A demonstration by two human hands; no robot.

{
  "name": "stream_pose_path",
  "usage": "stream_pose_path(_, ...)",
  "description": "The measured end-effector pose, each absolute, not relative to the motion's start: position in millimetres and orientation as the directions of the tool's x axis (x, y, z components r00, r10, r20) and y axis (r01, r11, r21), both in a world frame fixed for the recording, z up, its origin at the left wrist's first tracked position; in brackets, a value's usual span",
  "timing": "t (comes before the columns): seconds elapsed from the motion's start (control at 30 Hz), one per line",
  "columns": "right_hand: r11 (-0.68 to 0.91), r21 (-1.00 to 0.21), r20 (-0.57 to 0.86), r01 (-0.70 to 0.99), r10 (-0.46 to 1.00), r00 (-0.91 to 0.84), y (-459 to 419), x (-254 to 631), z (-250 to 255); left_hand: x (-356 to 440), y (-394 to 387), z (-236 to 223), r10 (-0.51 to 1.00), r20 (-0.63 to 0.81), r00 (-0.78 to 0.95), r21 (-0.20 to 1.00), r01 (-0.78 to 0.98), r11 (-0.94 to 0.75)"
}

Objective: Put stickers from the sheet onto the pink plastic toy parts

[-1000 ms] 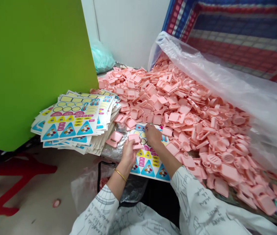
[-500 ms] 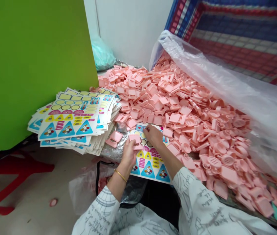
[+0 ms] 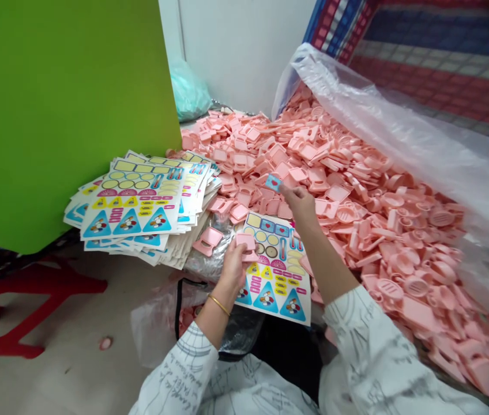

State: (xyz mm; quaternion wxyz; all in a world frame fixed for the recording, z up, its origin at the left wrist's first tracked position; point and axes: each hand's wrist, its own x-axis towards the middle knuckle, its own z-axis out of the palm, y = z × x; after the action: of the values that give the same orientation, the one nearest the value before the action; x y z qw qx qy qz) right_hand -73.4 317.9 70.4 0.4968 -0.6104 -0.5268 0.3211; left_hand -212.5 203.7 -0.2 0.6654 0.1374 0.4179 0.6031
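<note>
My right hand (image 3: pixel 300 204) pinches a small blue heart sticker (image 3: pixel 273 183) above a large heap of pink plastic soap dishes and flat pieces (image 3: pixel 348 196). My left hand (image 3: pixel 232 268), with a gold bangle (image 3: pixel 219 305) on its wrist, holds a pink plastic piece (image 3: pixel 245 242) upright. That hand is just left of a loose printed sticker sheet (image 3: pixel 277 271) with yellow, blue and pink labels. A thick stack of similar sheets (image 3: pixel 140 204) lies further left.
A bright green board (image 3: pixel 54 115) stands at the left, with a red plastic stool (image 3: pixel 32 305) on the floor below it. A clear plastic bag (image 3: pixel 417 144) lines the heap's far side. Beyond are a white wall (image 3: pixel 244 52), a teal bag (image 3: pixel 189 92) and a patterned mat (image 3: pixel 439 63).
My right hand has risen off the sheet, up and away toward the pink heap, with the blue sticker now pinched in its fingers. My left hand still holds the pink piece.
</note>
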Motion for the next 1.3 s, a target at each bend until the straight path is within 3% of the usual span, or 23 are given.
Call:
stream_pose_path(0.1, 0.138, -0.941, 0.187, 0.310, 0.973, 0.134, 262.3, -65.2, 80.9, -219.0, 192.5, 9.8, 0.938, -0.342, 0.054, 0.617, -0.740, 0.268)
stream_pose_path(0.23, 0.066, -0.908, 0.079, 0.414, 0.997, 0.014, 187.9, -58.3, 74.0, -224.9, 163.7, 28.0, 0.928, -0.340, 0.154, 0.523, -0.789, 0.322)
stream_pose_path(0.37, 0.020, -0.852, 0.028, 0.523, 1.000, 0.007, 153.3, -58.6, 61.4, -222.7, 135.5, 36.1, 0.896, -0.411, 0.169, 0.499, -0.781, 0.376)
stream_pose_path(0.67, 0.005, -0.801, 0.001, 0.599, 1.000, -0.007, 142.7, -68.6, 44.9, -213.1, 116.7, 30.5, 0.894, -0.430, 0.122, 0.484, -0.805, 0.343)
stream_pose_path(1.3, -0.048, -0.805, -0.059, 0.591, 0.998, 0.000, 140.1, -70.2, 37.2, -205.9, 115.1, 28.9, 0.884, -0.457, 0.096, 0.469, -0.819, 0.331)
